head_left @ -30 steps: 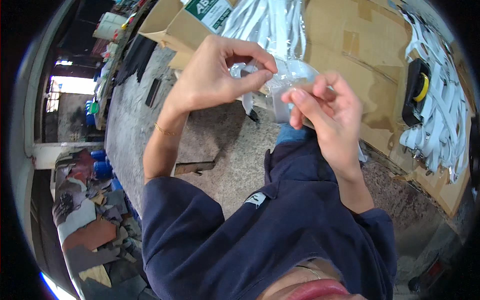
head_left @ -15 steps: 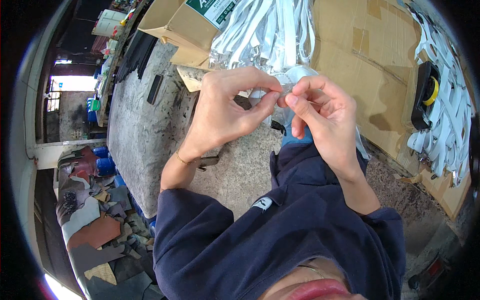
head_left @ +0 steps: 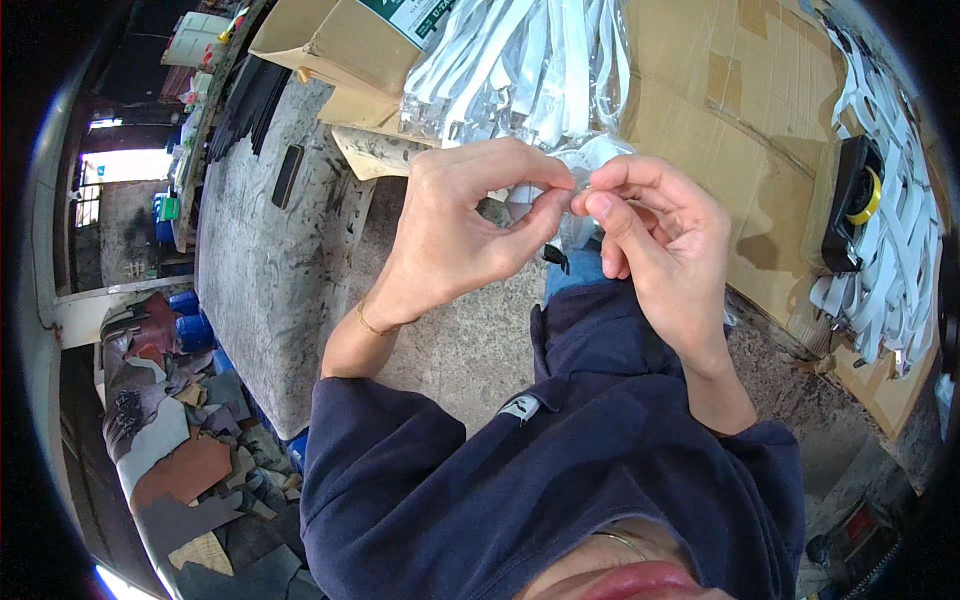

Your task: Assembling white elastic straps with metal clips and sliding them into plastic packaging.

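Observation:
My left hand [head_left: 482,222] is closed, thumb and forefinger pinching in front of my chest. My right hand [head_left: 665,240] pinches close beside it, its other fingers curled. Between and below the fingertips hangs thin clear plastic [head_left: 575,232], which looks like a bag; its edge at the fingers is too small to make out. Just beyond the hands, white lanyards [head_left: 535,75] with metal clips lie in clear plastic wrapping. A pale rounded object [head_left: 604,150] shows partly behind the fingers.
An open cardboard box [head_left: 340,45] stands at the far left. Flat cardboard [head_left: 770,110] lies at right, bearing a black tape dispenser [head_left: 845,205] and loose white lanyards [head_left: 895,235]. Leftward is a grey table [head_left: 265,260] with a dark flat object [head_left: 288,177]; scraps [head_left: 190,470] lie near-left.
My view has shifted slightly, so the surroundings at left sit farther left. Both hands keep their pinch, with the fingertips slightly farther apart and the right hand a little to the right.

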`<state>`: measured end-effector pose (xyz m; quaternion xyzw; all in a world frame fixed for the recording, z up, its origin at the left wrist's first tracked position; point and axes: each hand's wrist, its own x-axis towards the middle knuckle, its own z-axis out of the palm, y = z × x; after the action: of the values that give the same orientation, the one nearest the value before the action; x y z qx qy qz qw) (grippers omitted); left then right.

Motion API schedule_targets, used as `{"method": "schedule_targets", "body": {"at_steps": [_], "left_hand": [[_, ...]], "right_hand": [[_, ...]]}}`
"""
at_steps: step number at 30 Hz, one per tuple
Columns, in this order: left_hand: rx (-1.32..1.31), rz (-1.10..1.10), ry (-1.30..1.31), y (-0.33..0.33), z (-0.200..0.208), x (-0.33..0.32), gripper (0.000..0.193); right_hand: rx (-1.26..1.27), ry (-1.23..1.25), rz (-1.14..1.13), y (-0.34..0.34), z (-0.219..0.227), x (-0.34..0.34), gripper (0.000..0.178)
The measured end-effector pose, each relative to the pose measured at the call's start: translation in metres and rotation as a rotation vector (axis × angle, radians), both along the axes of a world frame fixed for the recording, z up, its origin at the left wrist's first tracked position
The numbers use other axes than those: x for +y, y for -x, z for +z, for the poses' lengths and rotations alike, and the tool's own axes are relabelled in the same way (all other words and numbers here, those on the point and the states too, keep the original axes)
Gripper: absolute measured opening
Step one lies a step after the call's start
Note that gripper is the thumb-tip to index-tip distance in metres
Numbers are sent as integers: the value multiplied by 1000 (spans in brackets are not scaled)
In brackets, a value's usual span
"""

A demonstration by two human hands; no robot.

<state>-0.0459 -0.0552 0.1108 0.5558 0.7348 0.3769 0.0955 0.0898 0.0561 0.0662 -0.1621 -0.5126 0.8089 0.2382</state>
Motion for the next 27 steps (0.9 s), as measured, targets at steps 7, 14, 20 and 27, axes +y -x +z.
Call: {"method": "schedule_targets", "body": {"at_steps": [7,14,20,27], "left_hand": [[55,-19,-50,-4,-2,2,11],[133,-37,-101,-6,-8,4,14],[165,-9,-110,-5,-12,1,16],[149,55,-132,-6,-15,2,15]], "right_hand": [[-89,-84,36,-1,-1,5,16],[-67,-130,75,2,-5,11,18],[-95,-83,137,4,-3,14,21],[-121,-49,142,8,-7,12,25]]}}
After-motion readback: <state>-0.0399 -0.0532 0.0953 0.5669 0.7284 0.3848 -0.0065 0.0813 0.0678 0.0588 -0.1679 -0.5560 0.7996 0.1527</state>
